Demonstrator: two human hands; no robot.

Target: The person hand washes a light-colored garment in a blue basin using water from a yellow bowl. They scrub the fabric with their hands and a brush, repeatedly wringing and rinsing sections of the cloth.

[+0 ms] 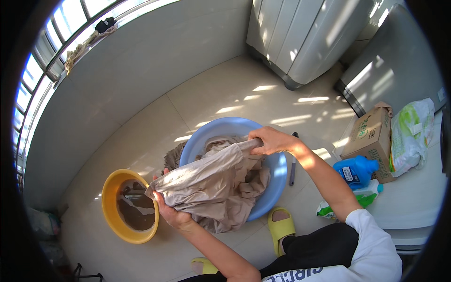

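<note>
A beige cloth garment [211,179] is stretched between my two hands, above a blue plastic basin [275,187]. My left hand [172,211] grips its lower-left corner near the rim of a yellow bucket [109,211]. At the upper right, my right hand [269,141] holds the other end in a bunched fold. Part of the cloth hangs over the basin's near rim, and more of it lies crumpled inside. Murky brown water [135,208] with streaks of foam stands in the bucket.
A brush with a grey handle [292,172] lies right of the basin. A dark cloth heap [174,155] touches its left side. Farther right are a blue detergent bottle [354,171], a cardboard box [368,134] and a plastic bag [412,137]. A washing machine [299,38] stands behind.
</note>
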